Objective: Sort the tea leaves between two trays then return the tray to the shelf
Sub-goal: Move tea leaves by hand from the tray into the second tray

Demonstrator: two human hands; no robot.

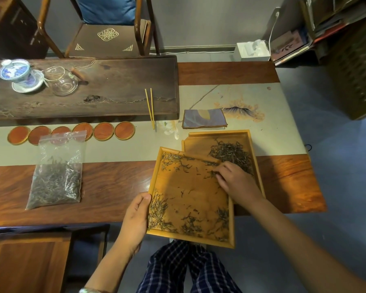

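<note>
Near tray (190, 199): tilted, overlapping far tray (199, 142); leaves (156, 210) scattered inside.
Left hand (135, 220): fingers curled round its left rim.
Right hand (237, 182): fingers bent, touching leaves at the overlap.
Counter (114, 187): bag (57, 172), coasters (103, 131), tongs (150, 107).

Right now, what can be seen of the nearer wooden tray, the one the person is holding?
The nearer tray is a shallow rectangle of light yellowish wood with a raised rim. It sits skewed, its far right corner lying over the second tray and its near end hanging past the table edge. Loose tea leaves lie scattered inside, thickest along the left and near sides. The left hand grips its left rim; the right hand reaches in, fingers on leaves near the far right corner.
</note>
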